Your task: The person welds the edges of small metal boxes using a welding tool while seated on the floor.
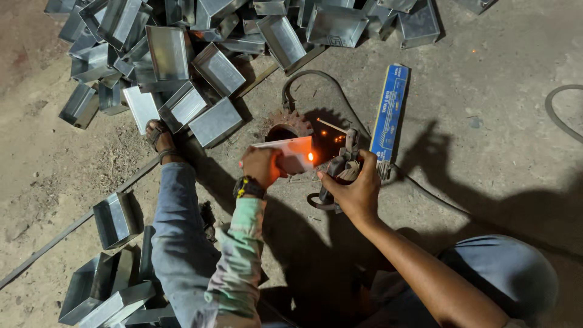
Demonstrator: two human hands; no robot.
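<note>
Pile of metal boxes (243,36) cut off by top edge. Grey cable (555,112) runs off right edge. Left hand (262,165) hides part of the metal piece (291,152); weld spot too glary to tell.

Grey metal boxes (182,54), a blue packet (389,113), an orange glowing spot (310,157).

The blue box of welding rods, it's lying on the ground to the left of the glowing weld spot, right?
Not quite. In the head view the blue box of welding rods lies on the ground to the right of the glowing weld spot, beyond the electrode holder gripped in the right hand.
</note>
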